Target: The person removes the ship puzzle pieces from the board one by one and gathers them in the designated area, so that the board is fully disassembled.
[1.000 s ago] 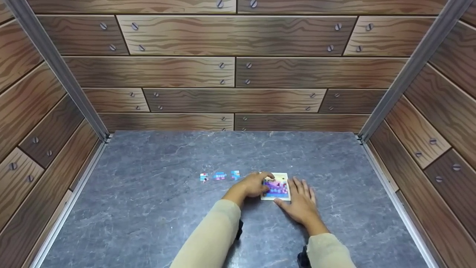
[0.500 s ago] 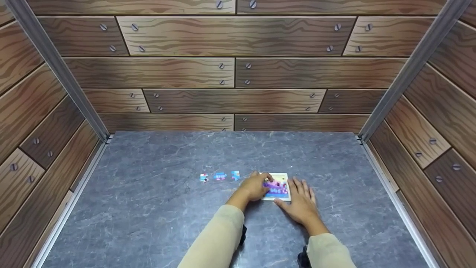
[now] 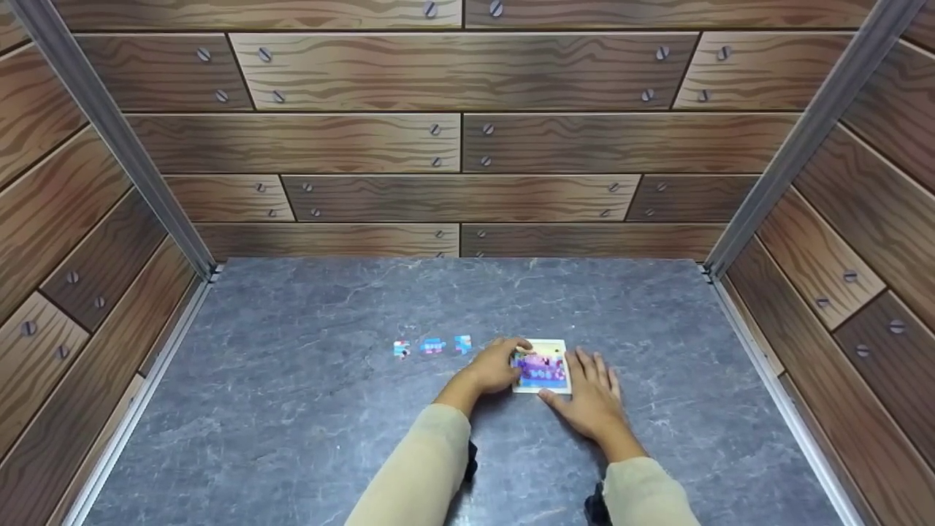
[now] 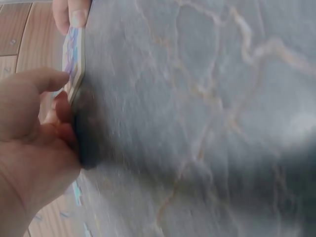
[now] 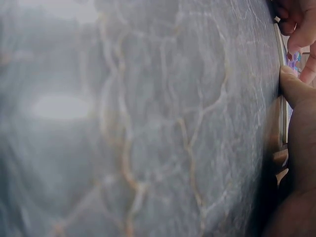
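A: What framed the scene?

B: Brown plank-patterned wall panels (image 3: 460, 73), printed with wood grain and slotted screws, rose on three sides, with straight grey metal posts (image 3: 811, 131) at the corners.

A: And underneath?

B: A smooth grey marbled tabletop (image 3: 329, 438), veined in white and tan, shone under the light. A person in pale cream sleeves (image 3: 416, 467) reached across it with both arms.

A: How were the hands placed?

B: The right hand (image 3: 595, 398) lay flat and open, fingers extended beside the right edge of a thin, flat, square puzzle board with a cream rim (image 3: 540, 390); its thumb touched the near edge, gripping nothing. The left hand (image 3: 497, 365) arched over the left edge, fingers bent, thumb and forefinger apart at the board. Whether it pinched anything could not be told.

A: Which way did the board face?

B: It lay face up between the hands, right of the tabletop's centre, its sides nearly square to the person. Neither side looked plainly longer. The pale yellow part of its picture pointed away; purple crossed the middle and blue ran along the near side.

A: Anything smaller?

B: Three multicoloured, knobbed jigsaw pieces (image 3: 432, 345) lay apart in a row left of the board, the middle one's long axis running sideways.
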Demonstrator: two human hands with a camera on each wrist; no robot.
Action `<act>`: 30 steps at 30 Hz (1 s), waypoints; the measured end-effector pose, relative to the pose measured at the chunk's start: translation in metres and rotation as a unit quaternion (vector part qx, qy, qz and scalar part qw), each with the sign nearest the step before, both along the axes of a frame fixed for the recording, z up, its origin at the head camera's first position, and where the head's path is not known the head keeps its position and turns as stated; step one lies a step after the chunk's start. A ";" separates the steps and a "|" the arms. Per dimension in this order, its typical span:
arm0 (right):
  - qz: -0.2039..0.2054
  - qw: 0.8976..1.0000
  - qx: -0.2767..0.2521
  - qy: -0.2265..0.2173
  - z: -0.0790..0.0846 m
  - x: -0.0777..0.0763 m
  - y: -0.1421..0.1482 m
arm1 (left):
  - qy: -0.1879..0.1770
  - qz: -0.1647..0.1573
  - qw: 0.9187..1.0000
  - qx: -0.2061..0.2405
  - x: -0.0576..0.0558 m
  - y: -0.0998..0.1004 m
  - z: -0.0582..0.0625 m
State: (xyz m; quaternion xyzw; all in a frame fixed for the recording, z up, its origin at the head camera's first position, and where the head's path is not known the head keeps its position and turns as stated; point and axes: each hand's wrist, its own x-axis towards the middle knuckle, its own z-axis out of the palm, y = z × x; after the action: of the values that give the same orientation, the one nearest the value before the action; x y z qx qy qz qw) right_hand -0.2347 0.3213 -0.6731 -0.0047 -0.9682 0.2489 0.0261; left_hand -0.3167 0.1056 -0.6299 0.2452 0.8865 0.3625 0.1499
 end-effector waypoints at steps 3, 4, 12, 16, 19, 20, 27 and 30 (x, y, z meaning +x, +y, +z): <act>-0.001 1.000 -0.001 -0.007 0.001 0.000 0.000 | -0.017 0.012 0.999 0.037 -0.002 -0.003 -0.002; -0.003 1.000 0.000 -0.007 0.002 0.000 0.000 | -0.022 0.016 0.998 0.049 -0.002 -0.004 -0.003; -0.008 1.000 0.002 -0.015 0.009 0.000 -0.001 | 0.004 0.032 0.996 0.085 0.000 -0.007 -0.008; -0.004 1.000 0.004 -0.004 0.005 0.000 0.001 | 0.014 0.034 0.996 0.085 -0.001 -0.007 -0.013; -0.004 1.000 0.004 -0.001 0.006 0.000 0.001 | 0.012 0.038 0.996 0.086 -0.001 -0.007 -0.015; -0.004 1.000 0.003 0.001 0.006 0.000 0.001 | 0.011 0.040 0.995 0.088 -0.002 -0.007 -0.015; -0.005 1.000 0.006 -0.016 0.003 -0.001 0.001 | 0.023 0.049 0.995 0.079 -0.001 -0.012 -0.016; -0.007 0.999 0.011 -0.029 0.005 0.000 -0.001 | 0.021 0.054 0.996 0.065 -0.001 -0.014 -0.016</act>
State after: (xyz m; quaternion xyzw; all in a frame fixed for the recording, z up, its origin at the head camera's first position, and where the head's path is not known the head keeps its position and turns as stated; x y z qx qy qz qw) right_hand -0.2342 0.3206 -0.6676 -0.0180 -0.9713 0.2374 -0.0003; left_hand -0.3175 0.0921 -0.6464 0.2140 0.8759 0.4218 0.0951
